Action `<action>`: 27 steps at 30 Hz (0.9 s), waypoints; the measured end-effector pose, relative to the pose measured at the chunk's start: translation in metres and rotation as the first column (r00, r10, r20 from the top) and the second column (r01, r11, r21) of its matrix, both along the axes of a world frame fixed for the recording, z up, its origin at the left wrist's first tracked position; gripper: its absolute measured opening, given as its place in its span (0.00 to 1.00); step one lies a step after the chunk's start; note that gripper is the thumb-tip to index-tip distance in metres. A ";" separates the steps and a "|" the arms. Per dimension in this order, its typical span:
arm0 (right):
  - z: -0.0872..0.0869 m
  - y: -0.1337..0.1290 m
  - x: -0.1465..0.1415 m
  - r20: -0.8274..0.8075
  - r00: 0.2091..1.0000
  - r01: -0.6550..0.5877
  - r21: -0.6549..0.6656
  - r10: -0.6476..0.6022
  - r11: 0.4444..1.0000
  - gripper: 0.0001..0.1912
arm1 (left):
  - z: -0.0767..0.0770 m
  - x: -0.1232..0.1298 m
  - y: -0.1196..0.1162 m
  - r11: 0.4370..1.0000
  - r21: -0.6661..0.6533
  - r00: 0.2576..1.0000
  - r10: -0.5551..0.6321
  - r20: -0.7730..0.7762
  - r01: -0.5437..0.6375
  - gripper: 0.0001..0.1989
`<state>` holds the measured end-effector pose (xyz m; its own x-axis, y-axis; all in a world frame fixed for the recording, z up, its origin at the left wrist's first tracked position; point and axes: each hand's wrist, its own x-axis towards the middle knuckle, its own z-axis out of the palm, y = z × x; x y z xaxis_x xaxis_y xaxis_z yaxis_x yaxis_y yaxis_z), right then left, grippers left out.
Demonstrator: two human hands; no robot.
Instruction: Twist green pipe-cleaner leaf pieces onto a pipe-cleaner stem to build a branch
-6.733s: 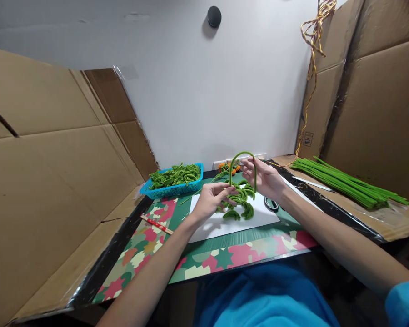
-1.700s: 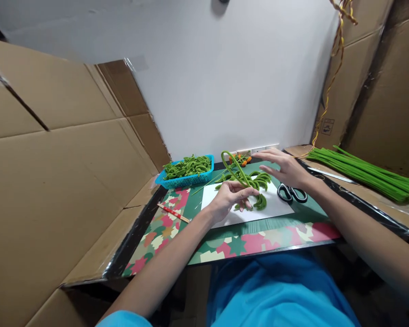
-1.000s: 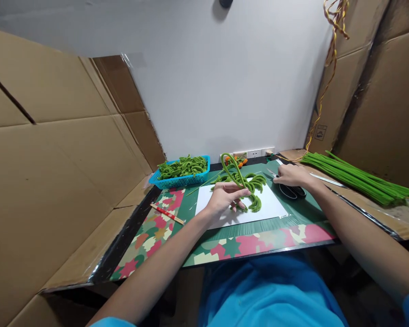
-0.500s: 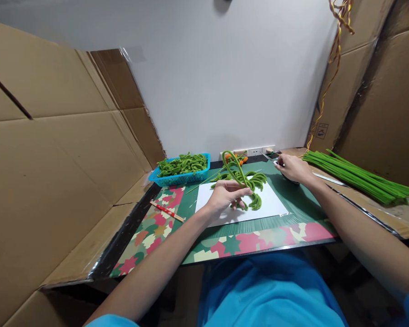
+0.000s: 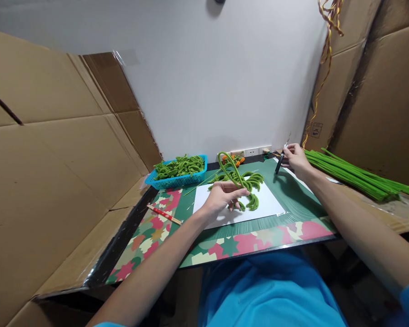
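The left hand [image 5: 222, 199] has its grip closed on a looped green stem [image 5: 236, 169] over the white sheet [image 5: 266, 206] — and at its two o'clock, the right hand [image 5: 297, 160] clasps scissors [image 5: 280, 162], blades up!

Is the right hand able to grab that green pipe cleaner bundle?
Probably yes: the right hand is near the green pipe cleaner bundle with nothing between, but it holds scissors and might need to free its grip first.
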<state>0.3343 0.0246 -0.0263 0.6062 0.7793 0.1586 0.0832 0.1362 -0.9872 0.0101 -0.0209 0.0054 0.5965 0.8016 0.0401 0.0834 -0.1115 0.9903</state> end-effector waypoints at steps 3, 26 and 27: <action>0.004 -0.003 0.001 -0.239 0.969 -0.046 0.058 0.059 0.997 0.06 | 0.002 0.000 -0.001 1.000 0.001 1.000 0.004 -0.007 -0.004 0.27; 0.004 -0.010 -0.005 -0.046 0.972 -0.221 0.160 0.231 0.962 0.42 | 0.001 -0.001 0.000 0.999 -0.038 1.000 -0.027 -0.011 0.027 0.25; 0.002 -0.009 -0.005 0.019 0.980 -0.196 0.151 0.196 0.969 0.44 | 0.000 -0.001 0.000 0.998 -0.042 0.999 -0.036 -0.012 0.036 0.25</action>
